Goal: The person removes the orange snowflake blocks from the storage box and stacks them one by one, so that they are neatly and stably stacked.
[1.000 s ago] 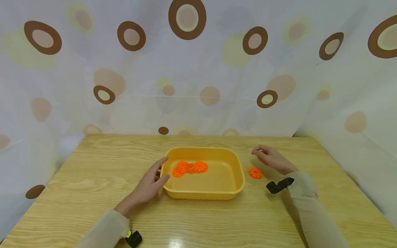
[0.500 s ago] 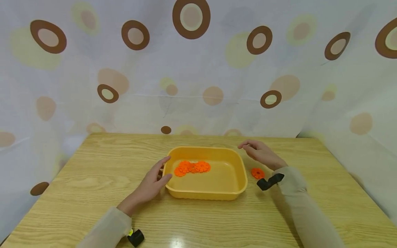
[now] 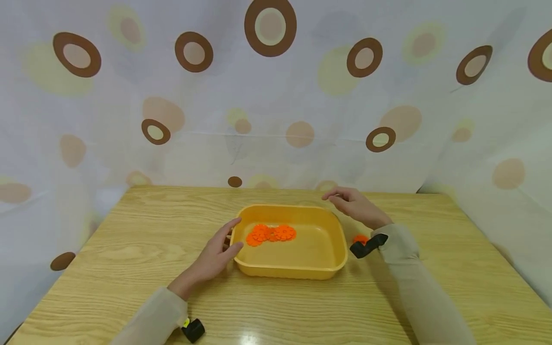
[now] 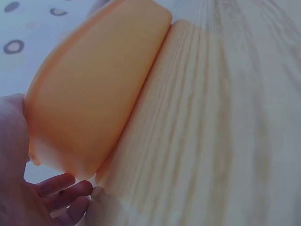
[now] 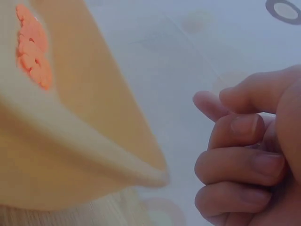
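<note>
A shallow yellow plastic tub (image 3: pixel 284 273) stands on the wooden table. Inside, at its left, lie several overlapping orange flower-shaped discs (image 3: pixel 284 233). My left hand (image 3: pixel 215 254) holds the tub's left end, thumb and index finger at the rim. In the left wrist view, the other fingers (image 4: pixel 70 193) bend against the outer wall. Beyond the tub's far right corner my right hand (image 3: pixel 355 206) hovers, fingers loosely curled, with nothing seen in them. Another orange disc (image 3: pixel 360 238) is on the table right of the tub, partly covered by the right wrist's camera.
The tabletop (image 3: pixel 142 249) spreads around the tub on all sides. A pale cloth (image 3: pixel 207 96) with brown and yellow ovals hangs behind the table and along its sides. Black cameras (image 3: pixel 193 330) are worn on both wrists.
My right hand has moved left and farther back, from beside the loose disc toward the tub's far right corner. My left hand stays at the tub's left end. The view has shifted slightly.
</note>
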A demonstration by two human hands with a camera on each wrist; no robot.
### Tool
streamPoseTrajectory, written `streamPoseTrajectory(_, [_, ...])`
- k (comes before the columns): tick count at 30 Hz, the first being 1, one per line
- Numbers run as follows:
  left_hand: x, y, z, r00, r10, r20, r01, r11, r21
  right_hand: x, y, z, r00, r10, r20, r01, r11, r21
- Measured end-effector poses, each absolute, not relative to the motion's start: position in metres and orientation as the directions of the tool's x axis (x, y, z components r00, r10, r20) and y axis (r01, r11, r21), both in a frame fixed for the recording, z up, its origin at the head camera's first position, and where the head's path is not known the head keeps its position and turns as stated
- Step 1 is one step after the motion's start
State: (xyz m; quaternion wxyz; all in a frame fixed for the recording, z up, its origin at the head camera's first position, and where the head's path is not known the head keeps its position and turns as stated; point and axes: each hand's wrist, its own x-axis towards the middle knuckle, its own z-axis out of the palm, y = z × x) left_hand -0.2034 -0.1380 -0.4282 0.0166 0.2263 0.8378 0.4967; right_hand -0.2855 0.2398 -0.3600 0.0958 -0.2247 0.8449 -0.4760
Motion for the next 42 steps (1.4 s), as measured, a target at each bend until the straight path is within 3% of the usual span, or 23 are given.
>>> streamPoseTrajectory(9, [-0.202,-0.139,-0.430,-0.899,0.389,0.199,0.361,0.403,0.841,-0.292,0.222,-0.355,-0.854,-0.511,0.092,-0.359,0.452,-0.817])
streamPoseTrajectory(27, [-0.201,-0.136,-0.428,-0.903,0.388,0.185,0.349,0.410,0.843,-0.298,0.193,-0.358,-0.848,-0.527,0.051,-0.370,0.521,-0.769])
streamPoseTrajectory(42, [-0.205,-0.137,-0.430,-0.907,0.377,0.188,0.349,0.422,0.837,-0.300,0.172,-0.367,-0.783,-0.621,-0.015,-0.390,0.509,-0.767])
